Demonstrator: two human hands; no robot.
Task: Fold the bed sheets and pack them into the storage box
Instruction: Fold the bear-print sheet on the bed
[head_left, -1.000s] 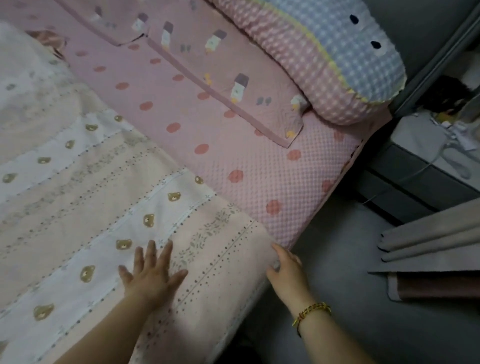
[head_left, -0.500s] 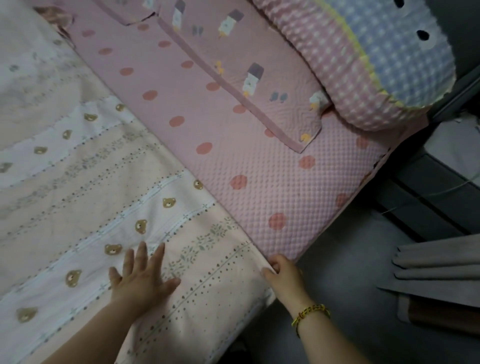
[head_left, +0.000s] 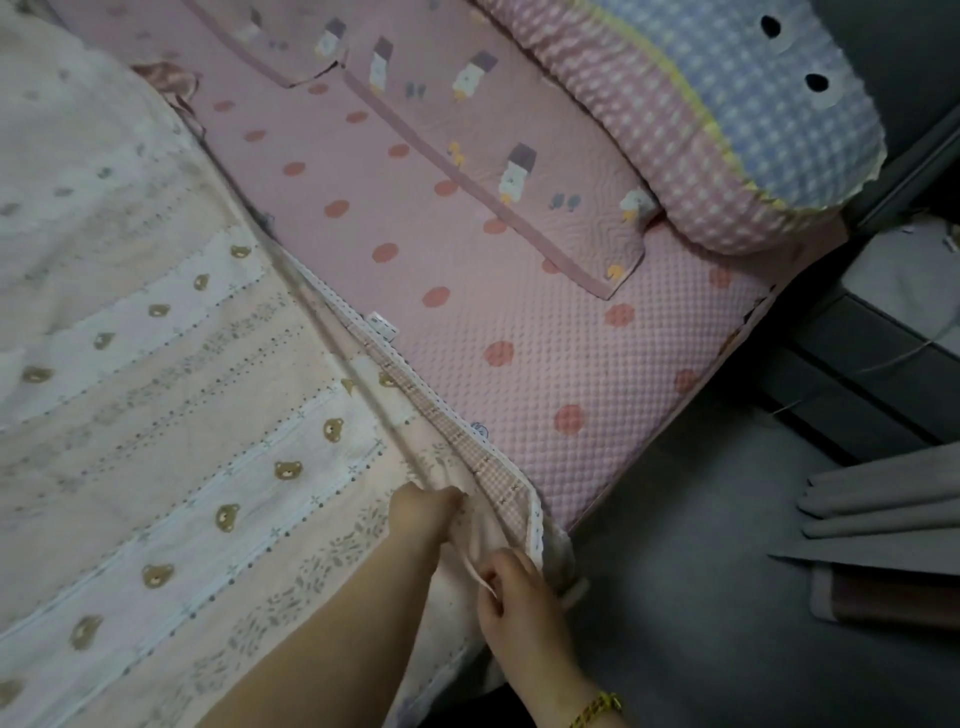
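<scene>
I cannot see the fingertips of the left hand (head_left: 421, 512): they are buried in a fold of the bed sheet (head_left: 171, 467), which it grips. The right hand (head_left: 519, 597) pinches the bed sheet's lifted hem, and cloth covers part of its fingers. The bed sheet runs off the left and bottom edges. The label (head_left: 382, 326) on its hem is too small to read. Beyond the bed sheet, the top edge cuts the pillow (head_left: 727, 130).
</scene>
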